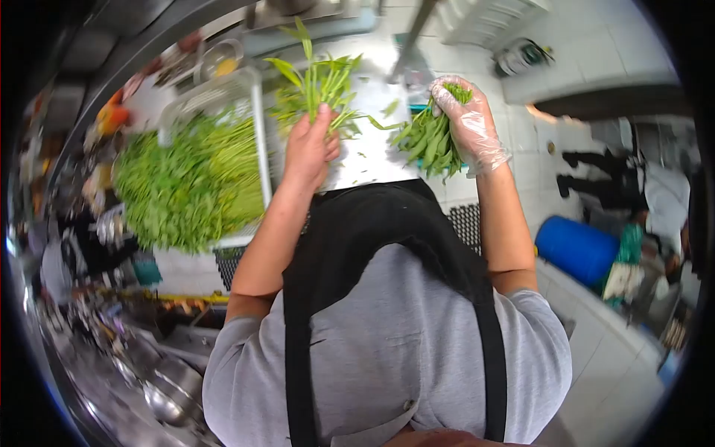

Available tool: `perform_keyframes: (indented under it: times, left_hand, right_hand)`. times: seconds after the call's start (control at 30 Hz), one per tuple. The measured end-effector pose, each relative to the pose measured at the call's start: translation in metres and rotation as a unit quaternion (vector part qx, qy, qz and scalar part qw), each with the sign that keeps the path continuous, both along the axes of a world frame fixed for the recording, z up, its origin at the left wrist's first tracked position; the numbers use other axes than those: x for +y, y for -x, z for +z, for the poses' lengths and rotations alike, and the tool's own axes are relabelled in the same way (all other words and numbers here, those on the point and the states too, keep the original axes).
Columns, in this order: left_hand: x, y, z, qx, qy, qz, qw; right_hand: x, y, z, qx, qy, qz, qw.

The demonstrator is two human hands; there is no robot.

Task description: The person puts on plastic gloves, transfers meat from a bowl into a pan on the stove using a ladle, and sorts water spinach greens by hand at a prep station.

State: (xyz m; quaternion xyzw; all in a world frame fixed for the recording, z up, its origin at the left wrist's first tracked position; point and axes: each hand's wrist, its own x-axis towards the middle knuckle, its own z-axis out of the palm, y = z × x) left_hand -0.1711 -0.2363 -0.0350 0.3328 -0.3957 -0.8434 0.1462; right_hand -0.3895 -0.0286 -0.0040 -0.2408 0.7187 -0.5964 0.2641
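My bare left hand (309,149) is closed around the stems of some leafy greens (316,89), which fan out upward over the steel table (380,156). In a clear plastic glove, my right hand (473,127) grips a bunch of leafy greens (436,141) past the table's right edge, the leaves hanging toward me. Something teal shows partly behind that bunch. A white crate (262,141) at the left is heaped with long-stemmed leafy greens (190,175). Small leaf scraps lie on the table between my hands.
A metal bowl (222,59) stands beyond the crate. A metal post (413,41) rises at the table's far right. To the right are a blue barrel (577,249) and another person (663,197). Metal pots (170,395) sit at lower left.
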Motion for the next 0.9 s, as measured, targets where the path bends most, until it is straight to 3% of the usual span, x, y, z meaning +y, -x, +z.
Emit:
perform_keyframes:
  times: [0.07, 0.1, 0.17, 0.23, 0.3, 0.4, 0.47, 0.5, 0.57, 0.63, 0.73, 0.8, 0.87, 0.9]
  left_hand:
    - [0.015, 0.024, -0.005, 0.02, 0.003, -0.059, 0.998]
    - [0.025, 0.035, -0.007, 0.033, 0.02, -0.089, 0.995]
    - [0.061, 0.065, -0.007, 0.029, 0.024, -0.121, 0.992]
    - [0.091, 0.1, -0.017, 0.008, 0.143, -0.194, 0.97]
    - [0.121, 0.146, -0.062, 0.019, 0.34, -0.202, 0.918]
    - [0.146, 0.208, -0.137, -0.072, 0.4, -0.277, 0.87]
    - [0.153, 0.234, -0.206, -0.17, 0.55, -0.271, 0.771]
    - [0.152, 0.246, -0.212, -0.171, 0.548, -0.275, 0.771]
    - [0.15, 0.26, -0.215, -0.116, 0.47, -0.222, 0.846]
    - [0.144, 0.258, -0.177, -0.091, 0.444, -0.247, 0.856]
    - [0.135, 0.254, -0.138, 0.041, 0.263, -0.273, 0.925]
    - [0.123, 0.231, -0.081, 0.143, 0.246, -0.302, 0.91]
    - [0.108, 0.206, -0.038, 0.262, 0.129, -0.331, 0.897]
    - [0.099, 0.191, -0.027, 0.283, 0.06, -0.35, 0.891]
  right_hand:
    - [0.045, 0.015, 0.02, -0.058, 0.066, -0.033, 0.996]
    - [0.068, 0.021, 0.028, 0.0, 0.071, -0.057, 0.996]
    - [0.111, 0.016, 0.058, 0.002, 0.054, -0.174, 0.983]
    - [0.152, 0.016, 0.073, 0.03, 0.07, -0.226, 0.971]
    - [0.191, 0.016, 0.076, 0.095, 0.106, -0.231, 0.963]
    - [0.228, 0.004, 0.084, 0.024, 0.127, -0.301, 0.945]
    - [0.244, 0.003, 0.078, 0.014, 0.132, -0.326, 0.936]
    - [0.25, 0.003, 0.074, 0.003, 0.138, -0.346, 0.928]
    - [0.249, 0.002, 0.071, 0.043, 0.037, -0.362, 0.93]
    - [0.235, 0.0, 0.064, 0.012, -0.017, -0.365, 0.931]
    - [0.206, 0.012, 0.035, -0.008, -0.036, -0.268, 0.963]
    - [0.168, 0.013, 0.028, -0.032, -0.018, -0.168, 0.985]
    - [0.119, 0.01, 0.024, -0.034, -0.006, -0.051, 0.998]
    - [0.097, 0.003, 0.017, -0.092, 0.025, -0.019, 0.995]
